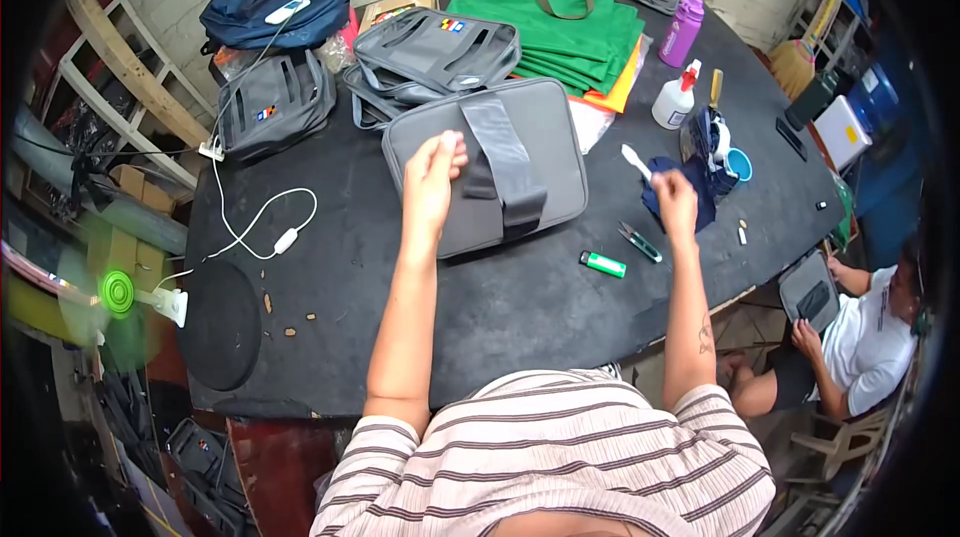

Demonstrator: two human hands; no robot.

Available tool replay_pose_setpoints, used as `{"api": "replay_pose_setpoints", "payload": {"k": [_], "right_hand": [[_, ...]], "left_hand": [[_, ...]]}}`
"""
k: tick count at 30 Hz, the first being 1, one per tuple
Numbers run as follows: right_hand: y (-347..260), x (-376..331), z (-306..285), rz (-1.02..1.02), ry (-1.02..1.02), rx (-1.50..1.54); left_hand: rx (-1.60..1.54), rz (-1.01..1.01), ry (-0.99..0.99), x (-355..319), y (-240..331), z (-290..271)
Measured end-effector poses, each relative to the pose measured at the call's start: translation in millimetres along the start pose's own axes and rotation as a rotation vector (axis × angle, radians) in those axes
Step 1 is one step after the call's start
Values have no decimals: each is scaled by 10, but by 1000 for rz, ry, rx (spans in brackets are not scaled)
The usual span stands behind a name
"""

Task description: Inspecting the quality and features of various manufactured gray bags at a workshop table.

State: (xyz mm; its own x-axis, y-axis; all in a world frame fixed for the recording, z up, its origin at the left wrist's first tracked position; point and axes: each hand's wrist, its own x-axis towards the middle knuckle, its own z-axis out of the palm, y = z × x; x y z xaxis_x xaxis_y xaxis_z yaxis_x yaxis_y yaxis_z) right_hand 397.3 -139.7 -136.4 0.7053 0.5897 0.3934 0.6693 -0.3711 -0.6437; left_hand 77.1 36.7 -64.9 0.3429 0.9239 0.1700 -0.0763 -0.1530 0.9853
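A grey padded bag panel or case (550, 137) with rounded corners lies in front of me. A wide dark grey strap (505, 152) runs down its middle, one end loose. My left hand (432, 177) is over the panel's left side, its fingers curled closed; whatever they hold, if anything, is hidden. To the right, away from the panel, my right hand (676, 202) pinches a slim white brush-like tool (634, 161), its wider end pointing up and left. Beneath that tool lies a dark blue cloth (690, 199). Thread snips (640, 242) and a green lighter (603, 264) rest nearer me.
Grey bags (440, 45), a blue backpack (275, 7) and green bags (550, 32) are piled at the back. A spray bottle (675, 97) and purple bottle (683, 32) stand right. A white cable (285, 242) and a fan (118, 294) are left; a seated person (860, 337) is right.
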Motion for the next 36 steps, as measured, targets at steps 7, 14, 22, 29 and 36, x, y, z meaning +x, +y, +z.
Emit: {"api": "replay_pose_setpoints", "payload": {"k": [7,14,22,29,36], "right_hand": [[-456,-524,330,-260,83,66],[-1378,-596,752,-235,-428,906],[-1299,-889,899,-567,-236,768],[-1344,-795,656,-552,-186,608],[-1726,-452,355,-942,-128,27]], "left_hand": [[21,-333,-176,-44,-433,162],[-887,-229,-277,174,-436,343],[-988,-311,-212,217,-580,369],[-1375,-498,-663,-12,-723,275],[-659,-496,-399,-424,-400,363]]}}
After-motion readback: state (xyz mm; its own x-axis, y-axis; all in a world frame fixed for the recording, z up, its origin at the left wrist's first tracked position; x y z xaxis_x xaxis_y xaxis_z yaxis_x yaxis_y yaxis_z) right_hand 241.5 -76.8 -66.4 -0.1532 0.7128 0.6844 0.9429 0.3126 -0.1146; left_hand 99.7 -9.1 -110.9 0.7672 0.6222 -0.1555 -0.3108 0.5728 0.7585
